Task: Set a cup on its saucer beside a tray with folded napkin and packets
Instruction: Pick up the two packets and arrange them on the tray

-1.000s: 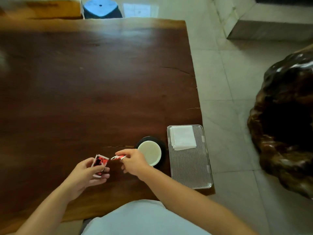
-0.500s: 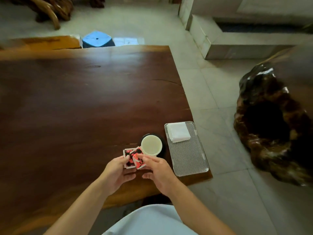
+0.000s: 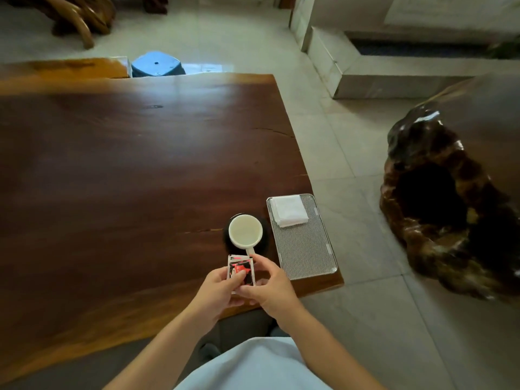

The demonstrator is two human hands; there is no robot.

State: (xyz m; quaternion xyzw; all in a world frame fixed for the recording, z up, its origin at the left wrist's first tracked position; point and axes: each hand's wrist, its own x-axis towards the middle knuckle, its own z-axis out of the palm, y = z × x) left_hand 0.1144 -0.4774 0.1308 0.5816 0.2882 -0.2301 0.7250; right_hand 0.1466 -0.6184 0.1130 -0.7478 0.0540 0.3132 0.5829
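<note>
1. Left hand [image 3: 216,288]: fingers curled around the packets [image 3: 241,270], thumb pressed on the printed red-and-black face. Half a second ago it held them lower and to the left, fanned loosely; a second ago it held only one packet, apart from the other hand.
2. Right hand [image 3: 268,282]: fingertips pinching the right edge and top corner of the same packets. Change noted: the packet it carried separately a second ago has been brought onto the left hand's, and the two now sit squared as one stack, held just above the table edge. How many packets make up the stack cannot be told.
3. Cup [image 3: 245,231]: white, upright, seated on the dark saucer [image 3: 263,235]; handle points toward the person, just short of the stack. This part of the task reads as done.
4. Tray [image 3: 305,243]: ribbed metal, lying just to the right of the saucer at the corner of the table [image 3: 126,178].
5. Napkin [image 3: 289,211]: white, folded, on the tray's far end. The near end is bare.
6. Assessment: with the packets gathered and aligned, the step remaining is most likely laying them on the tray's bare near portion.
</note>
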